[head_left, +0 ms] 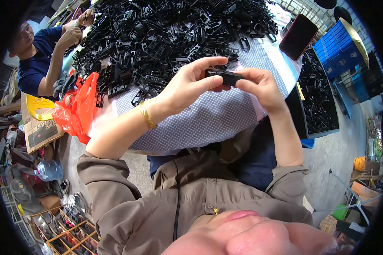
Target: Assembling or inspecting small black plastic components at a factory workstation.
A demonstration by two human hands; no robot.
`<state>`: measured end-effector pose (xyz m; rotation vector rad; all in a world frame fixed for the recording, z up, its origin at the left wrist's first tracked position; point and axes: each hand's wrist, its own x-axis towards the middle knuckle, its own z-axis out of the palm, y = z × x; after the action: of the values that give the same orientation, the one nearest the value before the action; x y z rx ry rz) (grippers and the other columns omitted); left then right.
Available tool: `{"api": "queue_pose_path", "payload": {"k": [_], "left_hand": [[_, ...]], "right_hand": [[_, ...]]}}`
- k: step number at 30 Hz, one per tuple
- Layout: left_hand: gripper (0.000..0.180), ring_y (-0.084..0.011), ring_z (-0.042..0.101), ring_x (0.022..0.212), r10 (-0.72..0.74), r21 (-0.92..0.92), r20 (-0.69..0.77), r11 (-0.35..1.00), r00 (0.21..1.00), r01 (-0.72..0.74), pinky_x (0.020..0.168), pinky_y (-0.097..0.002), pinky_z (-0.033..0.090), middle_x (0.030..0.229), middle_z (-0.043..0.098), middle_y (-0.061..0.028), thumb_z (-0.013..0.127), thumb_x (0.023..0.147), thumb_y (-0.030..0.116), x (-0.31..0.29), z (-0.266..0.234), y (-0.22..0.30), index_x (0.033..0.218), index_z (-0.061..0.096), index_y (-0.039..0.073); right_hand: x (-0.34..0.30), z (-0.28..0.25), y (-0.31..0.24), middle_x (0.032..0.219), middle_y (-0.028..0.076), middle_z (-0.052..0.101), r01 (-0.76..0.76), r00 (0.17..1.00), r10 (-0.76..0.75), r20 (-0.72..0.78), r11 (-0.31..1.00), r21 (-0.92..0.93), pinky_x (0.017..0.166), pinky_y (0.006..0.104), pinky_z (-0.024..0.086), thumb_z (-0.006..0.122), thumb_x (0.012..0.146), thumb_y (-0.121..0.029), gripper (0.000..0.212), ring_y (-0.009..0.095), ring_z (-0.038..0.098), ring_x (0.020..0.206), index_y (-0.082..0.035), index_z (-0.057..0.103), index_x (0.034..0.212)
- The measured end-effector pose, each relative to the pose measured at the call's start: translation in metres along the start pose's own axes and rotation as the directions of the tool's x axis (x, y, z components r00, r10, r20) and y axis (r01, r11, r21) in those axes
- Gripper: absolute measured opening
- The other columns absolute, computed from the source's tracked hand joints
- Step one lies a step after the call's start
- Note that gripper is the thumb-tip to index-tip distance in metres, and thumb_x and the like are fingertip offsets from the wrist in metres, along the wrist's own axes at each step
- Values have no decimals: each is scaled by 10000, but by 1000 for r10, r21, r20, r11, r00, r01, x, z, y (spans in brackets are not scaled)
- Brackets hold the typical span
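Between my two hands, above the table's near edge, I hold a small black plastic part point(224, 78), long and narrow. My left hand point(195, 78) grips its left end with the thumb on top, the index finger stretched out above it. The fingers of my right hand point(259, 85) pinch the part's right end. Just beyond my hands spreads a big heap of black plastic parts point(170, 38), many of them frame-shaped. A dotted grey-white cloth point(191, 123) covers the table under my forearms.
A phone point(298, 37) stands at the far right of the table. Beside it are a blue crate point(338, 46) and a black bin of parts point(317, 93). A red plastic bag point(83, 106) lies at the left edge, near a co-worker's hands point(74, 34) at the heap.
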<state>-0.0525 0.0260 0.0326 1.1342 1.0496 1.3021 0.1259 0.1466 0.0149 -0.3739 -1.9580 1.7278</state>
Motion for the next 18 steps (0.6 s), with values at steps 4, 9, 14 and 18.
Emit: {"api": "queue_pose_path", "payload": {"k": [4,9,14,18], "left_hand": [[340,-201,567,967,101,386,191,907,976,-169,838,-309,478,1010,570,-102,583,815,43,-8,23,-8,1136,478,3],[310,-308,486,1093,211,503,627,625,750,-597,890,-372,434,1062,568,-124,629,746,43,-14,46,-19,1047,554,46],[329,-220,606,841,331,701,384,503,862,-506,691,-309,508,975,610,-101,674,701,14,16,12,9,1019,598,51],[200,-311,602,826,558,982,187,-117,808,-146,767,-355,484,913,622,-153,522,789,27,90,-73,27,962,619,0]], "right_hand": [[23,-33,15,957,98,651,88,987,-104,-125,987,-133,787,300,471,527,897,-291,320,151,615,838,-13,623,1024],[32,-19,22,1027,96,606,283,863,-498,86,336,-899,824,331,455,666,737,-84,230,239,562,961,-52,640,963],[32,-19,26,1097,104,575,294,873,-476,109,335,-895,820,355,450,674,693,-82,156,287,532,971,-24,606,821],[30,-20,22,1080,109,589,344,859,-494,136,358,-868,793,356,456,676,688,-74,130,282,542,923,-8,596,767]]}}
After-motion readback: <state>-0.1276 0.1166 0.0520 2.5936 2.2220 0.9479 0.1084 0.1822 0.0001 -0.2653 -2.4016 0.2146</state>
